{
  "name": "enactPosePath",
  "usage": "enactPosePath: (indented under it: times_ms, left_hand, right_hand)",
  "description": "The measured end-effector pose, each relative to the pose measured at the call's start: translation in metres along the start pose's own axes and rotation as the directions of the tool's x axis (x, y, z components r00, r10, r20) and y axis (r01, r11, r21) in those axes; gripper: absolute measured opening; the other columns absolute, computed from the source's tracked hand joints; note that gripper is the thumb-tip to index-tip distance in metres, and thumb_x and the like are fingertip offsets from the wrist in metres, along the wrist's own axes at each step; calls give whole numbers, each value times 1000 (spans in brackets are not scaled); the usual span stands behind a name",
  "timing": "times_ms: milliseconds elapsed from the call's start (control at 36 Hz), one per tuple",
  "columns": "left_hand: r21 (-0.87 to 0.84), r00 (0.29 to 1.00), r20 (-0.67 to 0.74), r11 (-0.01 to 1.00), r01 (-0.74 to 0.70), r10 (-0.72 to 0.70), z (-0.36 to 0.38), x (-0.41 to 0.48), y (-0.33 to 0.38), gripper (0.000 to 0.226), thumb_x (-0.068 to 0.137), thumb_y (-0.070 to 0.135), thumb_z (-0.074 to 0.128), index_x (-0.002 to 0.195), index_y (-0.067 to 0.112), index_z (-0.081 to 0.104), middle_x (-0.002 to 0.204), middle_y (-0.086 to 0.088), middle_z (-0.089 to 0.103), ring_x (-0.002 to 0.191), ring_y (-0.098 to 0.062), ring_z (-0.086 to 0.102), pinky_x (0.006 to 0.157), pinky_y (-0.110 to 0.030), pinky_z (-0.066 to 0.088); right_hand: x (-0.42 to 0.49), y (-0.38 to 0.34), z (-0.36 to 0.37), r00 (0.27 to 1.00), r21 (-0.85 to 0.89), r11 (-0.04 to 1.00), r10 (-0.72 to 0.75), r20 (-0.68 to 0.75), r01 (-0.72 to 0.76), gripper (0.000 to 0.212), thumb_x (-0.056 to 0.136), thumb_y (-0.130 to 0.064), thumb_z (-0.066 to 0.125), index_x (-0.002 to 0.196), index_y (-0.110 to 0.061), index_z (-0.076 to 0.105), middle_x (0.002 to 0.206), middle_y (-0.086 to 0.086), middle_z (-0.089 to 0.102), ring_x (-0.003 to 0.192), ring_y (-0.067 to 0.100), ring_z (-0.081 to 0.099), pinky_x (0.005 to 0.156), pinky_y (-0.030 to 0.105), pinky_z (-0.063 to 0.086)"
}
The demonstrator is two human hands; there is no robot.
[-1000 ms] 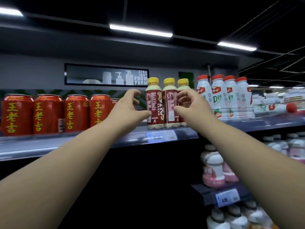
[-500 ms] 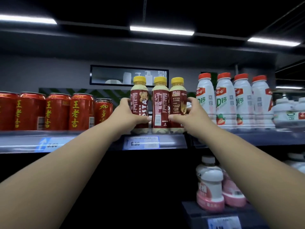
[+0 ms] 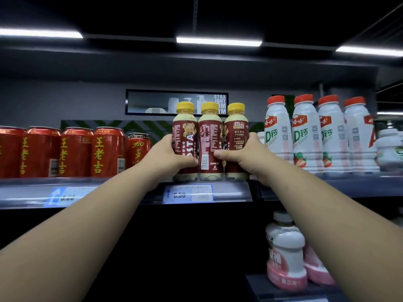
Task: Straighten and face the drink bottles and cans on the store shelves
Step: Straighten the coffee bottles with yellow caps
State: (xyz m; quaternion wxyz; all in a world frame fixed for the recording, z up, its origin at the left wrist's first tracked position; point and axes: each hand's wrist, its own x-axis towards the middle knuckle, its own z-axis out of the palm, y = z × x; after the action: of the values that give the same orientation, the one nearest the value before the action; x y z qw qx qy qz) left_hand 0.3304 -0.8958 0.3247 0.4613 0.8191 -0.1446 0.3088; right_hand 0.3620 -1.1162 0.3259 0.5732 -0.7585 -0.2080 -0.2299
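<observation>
Three upright yellow-capped, maroon-labelled plastic bottles [image 3: 210, 136] stand touching just above the blue price tag [image 3: 188, 193]. The left hand [image 3: 168, 158] grips the leftmost and the right hand [image 3: 244, 158] the rightmost, hemming the row in. The middle bottle [image 3: 209, 147] shows its barcode, with the right thumb touching it.

Left arm: bare, stretched forward and up from the lower left; left hand [image 3: 166, 159] curled round the left bottle [image 3: 185, 138], thumb across its front. Right arm: bare, stretched forward and up from the lower right; right hand [image 3: 245, 159] curled round the right bottle [image 3: 236, 136], thumb tip reaching onto the middle bottle [image 3: 210, 138]. Both hands level, palms facing each other.
</observation>
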Motion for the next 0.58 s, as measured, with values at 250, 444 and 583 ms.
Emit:
enactPosePath:
  times_ms: [250, 444, 583]
  left_hand:
    - [51, 997, 71, 998, 32, -36, -1, -4, -3, 82, 66, 41, 90, 129, 28, 40, 113, 9, 65, 102, -11, 65, 94, -39, 52]
    - [187, 998, 41, 982, 30, -38, 0, -10, 1, 91, 63, 51, 88, 133, 28, 34, 110, 14, 61, 99, -9, 62, 94, -40, 52]
    - [132, 998, 36, 990, 42, -47, 1, -12, 3, 78, 70, 33, 88, 129, 26, 37, 107, 10, 63, 92, -7, 64, 72, -25, 55]
  right_hand:
    - [1, 10, -7, 1000, 102, 995, -12, 2, 12, 74, 68, -12, 91, 126, -19, 46, 114, 4, 69, 98, 20, 72, 86, 44, 60]
    - [-4, 7, -11, 999, 116, 993, 7, 36, -11, 68, 76, -9, 84, 132, -19, 45, 115, 5, 68, 96, 19, 72, 66, 31, 58]
    - [-4, 9, -11, 1000, 120, 993, -8, 12, 7, 57, 80, -3, 78, 126, -21, 48, 113, 4, 69, 95, 20, 72, 76, 38, 59]
